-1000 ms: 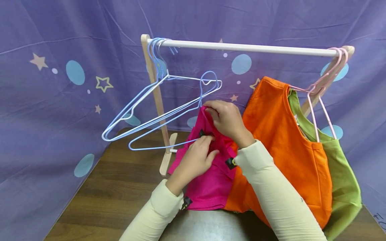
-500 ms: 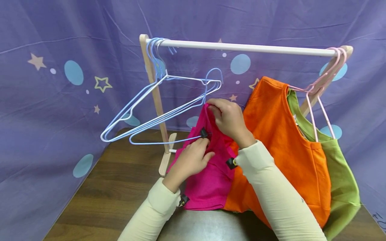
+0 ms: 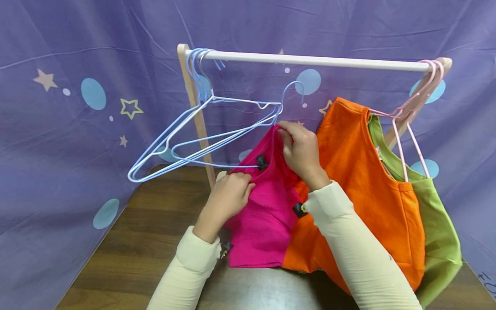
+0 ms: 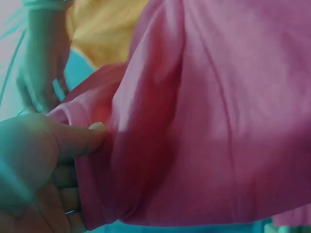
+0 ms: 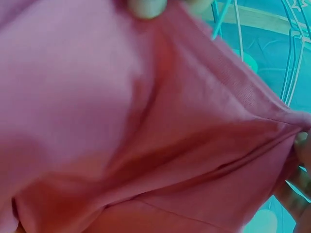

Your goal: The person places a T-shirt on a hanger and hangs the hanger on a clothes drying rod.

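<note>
A magenta cloth garment (image 3: 263,224) hangs between the hands in the head view, its lower part in front of an orange garment. My left hand (image 3: 226,196) pinches its left edge; in the left wrist view the thumb (image 4: 80,138) lies over the hem with fingers behind. Higher up, my right hand (image 3: 302,150) grips the top of the cloth at the neck of a light blue wire hanger (image 3: 217,165). That hanger's hook stands free above the right hand. Its right part is hidden by the cloth. A small black patch (image 3: 261,162) shows on the garment.
A rack with a white rod (image 3: 310,60) stands behind. Blue and white hangers (image 3: 170,129) hang at its left end. An orange garment (image 3: 372,193) and a green garment (image 3: 438,224) hang on pink hangers at the right, over the wooden table (image 3: 128,241).
My left hand has moved left and slightly up, drawing the garment's edge outward. My right hand has risen to the right, and the blue hanger's hook has moved up and right with it.
</note>
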The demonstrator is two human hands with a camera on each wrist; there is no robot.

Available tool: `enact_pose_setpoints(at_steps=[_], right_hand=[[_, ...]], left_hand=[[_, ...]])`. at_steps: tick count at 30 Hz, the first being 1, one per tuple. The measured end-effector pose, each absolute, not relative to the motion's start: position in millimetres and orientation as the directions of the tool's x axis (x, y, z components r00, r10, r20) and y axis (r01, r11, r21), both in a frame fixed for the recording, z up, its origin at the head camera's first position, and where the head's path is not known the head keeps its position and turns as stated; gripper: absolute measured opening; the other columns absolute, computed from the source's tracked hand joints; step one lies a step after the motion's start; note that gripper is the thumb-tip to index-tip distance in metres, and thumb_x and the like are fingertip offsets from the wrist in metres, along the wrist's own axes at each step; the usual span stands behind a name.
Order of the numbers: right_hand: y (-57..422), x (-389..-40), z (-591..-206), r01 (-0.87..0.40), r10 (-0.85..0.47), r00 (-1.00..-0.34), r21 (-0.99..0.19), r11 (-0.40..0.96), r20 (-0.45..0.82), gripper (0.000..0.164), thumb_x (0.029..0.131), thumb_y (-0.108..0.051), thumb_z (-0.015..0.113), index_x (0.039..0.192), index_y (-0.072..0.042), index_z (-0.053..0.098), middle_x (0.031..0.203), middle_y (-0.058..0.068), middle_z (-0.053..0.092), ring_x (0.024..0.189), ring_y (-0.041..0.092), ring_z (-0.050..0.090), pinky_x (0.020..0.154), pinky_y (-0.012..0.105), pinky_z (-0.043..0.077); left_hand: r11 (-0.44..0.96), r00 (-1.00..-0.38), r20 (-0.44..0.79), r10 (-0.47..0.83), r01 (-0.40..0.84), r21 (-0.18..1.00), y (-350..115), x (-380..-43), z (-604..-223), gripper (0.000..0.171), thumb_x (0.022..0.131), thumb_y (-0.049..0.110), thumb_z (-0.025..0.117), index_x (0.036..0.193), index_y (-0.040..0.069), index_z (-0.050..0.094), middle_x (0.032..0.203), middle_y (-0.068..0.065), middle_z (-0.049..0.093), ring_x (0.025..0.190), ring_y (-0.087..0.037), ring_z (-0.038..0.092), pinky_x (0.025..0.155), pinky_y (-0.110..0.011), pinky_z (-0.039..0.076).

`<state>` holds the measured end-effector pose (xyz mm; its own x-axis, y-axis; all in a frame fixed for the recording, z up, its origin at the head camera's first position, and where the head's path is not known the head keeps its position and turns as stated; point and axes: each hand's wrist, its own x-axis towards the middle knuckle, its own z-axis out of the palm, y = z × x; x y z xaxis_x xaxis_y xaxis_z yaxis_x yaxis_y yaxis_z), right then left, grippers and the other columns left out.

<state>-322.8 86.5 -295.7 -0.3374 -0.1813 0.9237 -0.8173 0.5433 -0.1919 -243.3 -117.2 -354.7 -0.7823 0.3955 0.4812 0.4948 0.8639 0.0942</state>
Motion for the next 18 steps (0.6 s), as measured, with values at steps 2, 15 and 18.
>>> enact_pose_setpoints(at_steps=[2,15,18], right_hand=[[88,-324,-297,-0.819,-0.16,-0.328,-0.196,0.539,0.931,0.014,0.097,-0.002,0.065,0.106,0.004,0.075,0.097,0.018,0.075,0.087,0.034,0.071,0.085,0.046,0.056],[94,-326,-298,-0.745,-0.126,-0.403,-0.244,0.62,0.907,0.019,0.098,0.003,0.057,0.11,0.005,0.071,0.099,0.021,0.072,0.092,0.036,0.069,0.086,0.047,0.054],[96,-327,-299,-0.726,-0.123,-0.434,-0.265,0.634,0.893,0.02,0.096,0.005,0.056,0.11,0.004,0.069,0.098,0.021,0.071,0.091,0.036,0.068,0.086,0.047,0.054]], left_hand=[[0.861,-0.777,0.498,0.386,0.497,0.109,-124,-241,-348,0.014,0.094,0.016,0.071,0.083,0.009,0.066,0.078,-0.006,0.067,0.078,-0.029,0.07,0.071,-0.046,0.054],[0.779,-0.66,0.626,0.415,0.614,0.13,-164,-227,-319,0.013,0.094,0.018,0.073,0.096,0.006,0.073,0.086,-0.006,0.072,0.08,-0.024,0.069,0.076,-0.042,0.057],[0.757,-0.622,0.655,0.43,0.643,0.114,-169,-226,-316,0.012,0.093,0.017,0.073,0.094,0.005,0.072,0.085,-0.006,0.072,0.077,-0.024,0.067,0.077,-0.042,0.056]])
